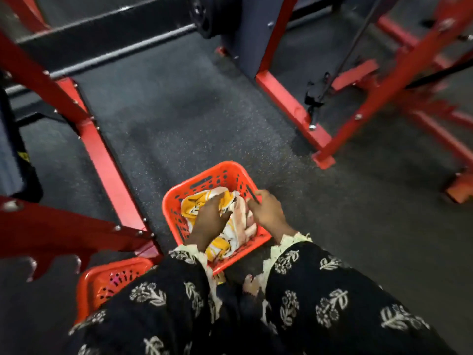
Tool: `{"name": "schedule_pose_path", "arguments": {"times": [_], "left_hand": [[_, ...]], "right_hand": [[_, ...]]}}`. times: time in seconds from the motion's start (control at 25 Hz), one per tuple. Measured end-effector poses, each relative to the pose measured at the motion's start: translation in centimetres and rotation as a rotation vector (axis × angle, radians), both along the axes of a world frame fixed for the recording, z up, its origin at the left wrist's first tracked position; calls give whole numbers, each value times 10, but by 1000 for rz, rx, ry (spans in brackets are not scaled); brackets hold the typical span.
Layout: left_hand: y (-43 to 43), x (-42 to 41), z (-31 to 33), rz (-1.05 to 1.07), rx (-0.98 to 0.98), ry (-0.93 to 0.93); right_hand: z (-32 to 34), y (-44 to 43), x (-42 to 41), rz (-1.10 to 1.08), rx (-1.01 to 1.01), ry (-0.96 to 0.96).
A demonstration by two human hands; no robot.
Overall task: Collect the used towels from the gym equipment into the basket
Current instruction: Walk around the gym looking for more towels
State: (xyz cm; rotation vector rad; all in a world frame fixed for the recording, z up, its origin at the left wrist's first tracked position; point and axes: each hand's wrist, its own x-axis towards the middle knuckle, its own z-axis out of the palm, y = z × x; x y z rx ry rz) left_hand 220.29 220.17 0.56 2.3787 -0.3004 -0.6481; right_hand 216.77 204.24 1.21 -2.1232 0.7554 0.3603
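Observation:
An orange plastic basket (220,172) stands on the dark gym floor in front of me. Inside it lie a yellow-and-white towel (194,204) and a pale pink-and-white towel (242,221), bunched together. My left hand (208,221) is down inside the basket, fingers spread and pressing on the yellow towel. My right hand (266,211) hovers at the basket's right rim, fingers loosely curled above the pink towel; whether it pinches cloth I cannot tell. Both sleeves are black with white flowers.
A second orange basket (107,280) sits at lower left beside my leg. Red steel machine frames (102,149) flank the left, and more red frames (291,103) with a cable stand at right. A barbell with a black plate (204,16) lies at the back.

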Motion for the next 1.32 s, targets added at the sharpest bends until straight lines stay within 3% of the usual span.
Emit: {"name": "schedule_pose_path", "arguments": {"times": [0.24, 0.44, 0.8, 1.32], "left_hand": [[-98, -32, 129, 189, -377, 134], [-202, -118, 196, 10, -538, 197], [-374, -431, 272, -434, -714, 533], [-497, -932, 307, -1256, -582, 886]], "right_hand": [[136, -66, -82, -661, 305, -282], [204, -143, -208, -980, 451, -494], [278, -246, -546, -1439, 293, -853], [295, -256, -1021, -2171, -222, -1084]]}}
